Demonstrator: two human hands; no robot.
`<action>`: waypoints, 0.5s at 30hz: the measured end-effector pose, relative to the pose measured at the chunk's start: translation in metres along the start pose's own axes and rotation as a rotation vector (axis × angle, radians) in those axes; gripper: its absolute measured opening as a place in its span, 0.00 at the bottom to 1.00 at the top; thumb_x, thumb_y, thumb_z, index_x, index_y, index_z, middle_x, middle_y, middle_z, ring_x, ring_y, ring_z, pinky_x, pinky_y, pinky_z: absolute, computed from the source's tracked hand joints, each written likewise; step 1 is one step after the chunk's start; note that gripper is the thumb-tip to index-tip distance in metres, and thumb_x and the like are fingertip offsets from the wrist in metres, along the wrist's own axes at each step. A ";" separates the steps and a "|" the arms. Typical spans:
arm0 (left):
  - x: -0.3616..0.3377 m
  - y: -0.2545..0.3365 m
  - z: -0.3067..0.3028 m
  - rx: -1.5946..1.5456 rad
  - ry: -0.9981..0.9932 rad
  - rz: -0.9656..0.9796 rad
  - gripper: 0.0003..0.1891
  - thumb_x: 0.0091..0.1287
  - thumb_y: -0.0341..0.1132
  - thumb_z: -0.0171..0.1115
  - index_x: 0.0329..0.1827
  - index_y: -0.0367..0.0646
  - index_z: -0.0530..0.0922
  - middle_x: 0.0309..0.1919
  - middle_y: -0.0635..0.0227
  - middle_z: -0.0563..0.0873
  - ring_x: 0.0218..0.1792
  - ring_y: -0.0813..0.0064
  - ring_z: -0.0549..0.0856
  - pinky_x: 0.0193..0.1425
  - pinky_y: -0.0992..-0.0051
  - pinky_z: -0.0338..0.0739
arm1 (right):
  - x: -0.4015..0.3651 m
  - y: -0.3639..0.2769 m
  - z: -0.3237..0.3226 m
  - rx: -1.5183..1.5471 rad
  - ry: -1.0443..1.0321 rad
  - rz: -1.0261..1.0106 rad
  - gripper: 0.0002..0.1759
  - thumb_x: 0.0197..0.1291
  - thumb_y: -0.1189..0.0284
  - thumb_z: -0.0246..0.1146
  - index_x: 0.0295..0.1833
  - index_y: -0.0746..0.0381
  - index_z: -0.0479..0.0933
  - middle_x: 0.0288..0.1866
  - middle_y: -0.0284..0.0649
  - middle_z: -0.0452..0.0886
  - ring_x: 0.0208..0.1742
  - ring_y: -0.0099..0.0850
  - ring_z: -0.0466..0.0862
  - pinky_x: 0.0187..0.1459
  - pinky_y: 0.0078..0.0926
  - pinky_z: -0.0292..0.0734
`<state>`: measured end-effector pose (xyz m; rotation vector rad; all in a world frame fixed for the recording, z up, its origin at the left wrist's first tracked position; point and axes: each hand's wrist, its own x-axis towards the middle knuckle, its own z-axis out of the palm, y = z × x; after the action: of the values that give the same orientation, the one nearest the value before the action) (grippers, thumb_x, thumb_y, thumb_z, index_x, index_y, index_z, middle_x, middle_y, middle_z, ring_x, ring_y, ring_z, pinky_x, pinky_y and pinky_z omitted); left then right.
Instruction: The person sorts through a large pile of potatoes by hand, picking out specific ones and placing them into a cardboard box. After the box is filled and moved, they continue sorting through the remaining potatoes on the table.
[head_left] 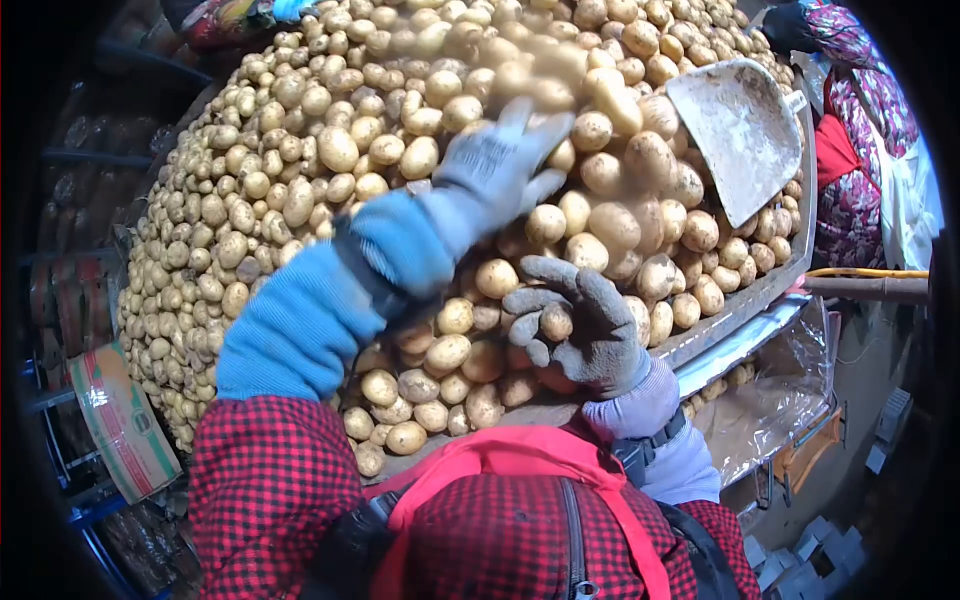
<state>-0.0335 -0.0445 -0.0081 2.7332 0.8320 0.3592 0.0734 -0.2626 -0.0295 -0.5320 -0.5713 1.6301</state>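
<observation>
A big heap of potatoes (337, 149) fills the middle of the view. My left hand (490, 170), in a grey glove under a blue knit cuff, reaches over the heap with its fingers spread. It is slightly blurred, and I see nothing held in it. Closer to my body, my right hand (595, 335) wears a grey glove and faces palm up. Its fingers curl around a small potato (556, 322). Beyond my left hand, several potatoes (535, 72) look smeared by motion.
A worn white scoop (740, 135) lies on the heap at the right, near the board edge (750, 300). Clear plastic bagging (770, 365) hangs below it. A cardboard box (122, 420) stands at the left. Another person (860, 150) in patterned clothing is at the right.
</observation>
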 end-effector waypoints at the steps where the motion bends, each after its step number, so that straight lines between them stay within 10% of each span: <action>1: 0.012 0.003 0.004 -0.009 -0.009 0.014 0.36 0.69 0.46 0.72 0.81 0.61 0.71 0.70 0.43 0.76 0.57 0.42 0.87 0.62 0.53 0.85 | -0.001 0.002 -0.001 0.088 0.006 0.046 0.35 0.67 0.91 0.55 0.80 0.69 0.66 0.64 0.46 0.85 0.57 0.27 0.87 0.52 0.21 0.83; 4: 0.051 0.001 0.008 0.131 0.008 0.080 0.36 0.68 0.44 0.73 0.81 0.67 0.70 0.74 0.46 0.74 0.64 0.42 0.84 0.67 0.53 0.83 | -0.001 0.001 -0.006 0.132 0.048 0.120 0.38 0.63 0.94 0.54 0.81 0.69 0.65 0.64 0.44 0.85 0.58 0.27 0.86 0.52 0.21 0.83; 6: 0.078 -0.011 0.007 0.078 -0.040 0.074 0.37 0.68 0.44 0.74 0.81 0.67 0.70 0.79 0.46 0.71 0.70 0.42 0.81 0.71 0.55 0.80 | -0.002 0.004 -0.001 -0.128 -0.037 -0.239 0.39 0.61 0.94 0.56 0.80 0.69 0.66 0.64 0.45 0.84 0.59 0.28 0.87 0.53 0.22 0.83; 10: 0.105 -0.045 0.010 0.145 0.258 0.082 0.41 0.69 0.56 0.73 0.84 0.60 0.68 0.80 0.44 0.70 0.79 0.45 0.73 0.81 0.56 0.70 | -0.003 -0.005 -0.001 0.236 -0.018 -0.011 0.40 0.60 0.93 0.60 0.81 0.70 0.65 0.65 0.48 0.83 0.60 0.32 0.88 0.53 0.23 0.84; 15: -0.002 -0.056 -0.060 0.172 0.199 -0.112 0.42 0.69 0.60 0.70 0.84 0.57 0.68 0.80 0.51 0.72 0.81 0.49 0.70 0.84 0.57 0.66 | -0.006 0.004 -0.006 0.203 -0.021 -0.051 0.42 0.60 0.89 0.67 0.82 0.68 0.64 0.69 0.50 0.82 0.60 0.35 0.88 0.54 0.24 0.83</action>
<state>-0.0816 0.0099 0.0297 2.8239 1.1109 0.5677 0.0750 -0.2683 -0.0366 -0.3486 -0.4257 1.6254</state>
